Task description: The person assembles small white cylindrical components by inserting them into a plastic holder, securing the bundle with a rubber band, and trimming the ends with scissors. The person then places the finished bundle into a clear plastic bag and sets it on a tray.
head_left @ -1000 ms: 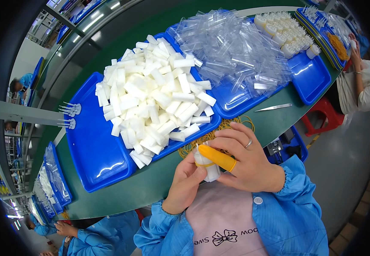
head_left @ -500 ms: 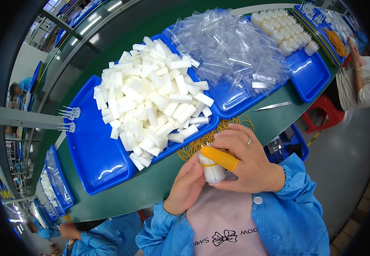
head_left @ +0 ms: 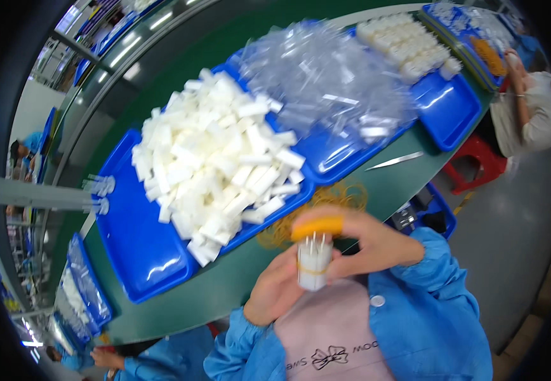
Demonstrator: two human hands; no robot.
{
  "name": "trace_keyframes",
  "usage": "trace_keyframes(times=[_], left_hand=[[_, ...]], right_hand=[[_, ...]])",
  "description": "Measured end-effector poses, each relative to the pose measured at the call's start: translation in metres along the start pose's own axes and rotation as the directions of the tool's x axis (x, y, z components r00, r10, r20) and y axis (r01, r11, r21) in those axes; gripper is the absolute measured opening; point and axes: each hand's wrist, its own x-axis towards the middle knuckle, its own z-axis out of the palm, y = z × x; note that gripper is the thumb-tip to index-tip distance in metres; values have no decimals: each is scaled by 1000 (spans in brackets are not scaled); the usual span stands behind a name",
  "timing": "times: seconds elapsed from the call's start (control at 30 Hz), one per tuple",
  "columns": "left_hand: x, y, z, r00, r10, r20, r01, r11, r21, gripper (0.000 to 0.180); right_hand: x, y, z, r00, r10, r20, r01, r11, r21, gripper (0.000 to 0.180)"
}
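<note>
Green and long, the work table (head_left: 237, 289) curves through a factory hall, with other workers in blue coats sitting at its far ends. On its left part stands a blue tray (head_left: 142, 254) with a big heap of small white blocks (head_left: 215, 165). Further right a second blue tray (head_left: 332, 159) carries a pile of clear plastic pieces (head_left: 326, 82), and a thin metal blade (head_left: 396, 160) lies on the green surface beside it. A loose heap of yellow rubber bands (head_left: 339, 197) lies at the table edge, just behind the hands.

Close to the chest, the left hand (head_left: 275, 292) grips from below a small bundle of white blocks (head_left: 313, 263), which already has one rubber band around its middle. The right hand (head_left: 364, 244), wearing an orange finger cover (head_left: 318, 227), closes on the top of the same bundle. I judge that the binding step is in hand. The next move probably calls for a firm grip, so the blocks do not slide apart.
</note>
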Motion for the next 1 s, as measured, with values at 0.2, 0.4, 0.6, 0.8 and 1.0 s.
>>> trace_keyframes(times=[0.2,0.4,0.6,0.8,1.0], left_hand=[[-1,-2,21,934,357,-18,-293,793,534,70],[-62,40,13,536,822,-193,-571,521,635,57],[-103,122,-63,276,937,-214,-338,303,891,42],[-119,178,-123,177,983,-52,234,9,972,19],[-145,216,-165,399,855,331,603,-517,608,22]], right_hand=[[-29,-32,-45,947,-71,-312,29,990,-135,45],[-71,-17,-176,309,-331,-892,-5,937,-349,44],[-79,36,-282,249,-437,-864,-321,805,-499,44],[-70,45,-308,292,-551,-781,-736,393,-552,45],[-49,8,-259,146,-625,-767,-441,653,-616,36]])
